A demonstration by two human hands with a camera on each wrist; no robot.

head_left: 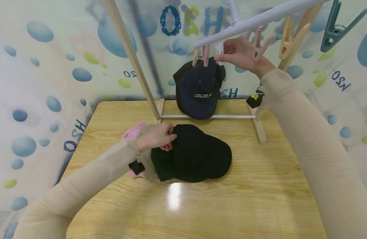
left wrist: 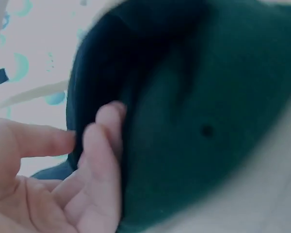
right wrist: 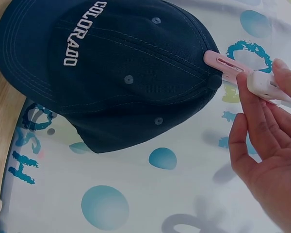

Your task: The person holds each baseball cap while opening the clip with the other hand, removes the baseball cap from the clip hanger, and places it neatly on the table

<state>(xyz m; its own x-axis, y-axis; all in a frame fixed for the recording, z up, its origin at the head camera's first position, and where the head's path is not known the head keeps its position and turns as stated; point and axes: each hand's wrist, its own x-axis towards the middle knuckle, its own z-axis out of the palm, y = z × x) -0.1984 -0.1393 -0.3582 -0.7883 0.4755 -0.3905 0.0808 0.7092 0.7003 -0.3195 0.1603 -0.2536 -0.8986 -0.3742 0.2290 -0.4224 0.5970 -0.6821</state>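
My right hand is raised to the white rail and pinches a white clothespin between thumb and fingertips. Just beside it, a pink clothespin holds a navy cap with COLORADO lettering by its crown. Behind the navy cap hangs a dark brown cap, next to a beige clothespin. Down on the table, my left hand grips the edge of a dark green cap; its fingers reach into the cap's opening in the left wrist view, which is blurred.
Beneath the green cap lie a beige cap and a pink cap. The wooden rack has a left post, a low crossbar and a right foot. Along the white rail hang more clothespins, including a teal one.
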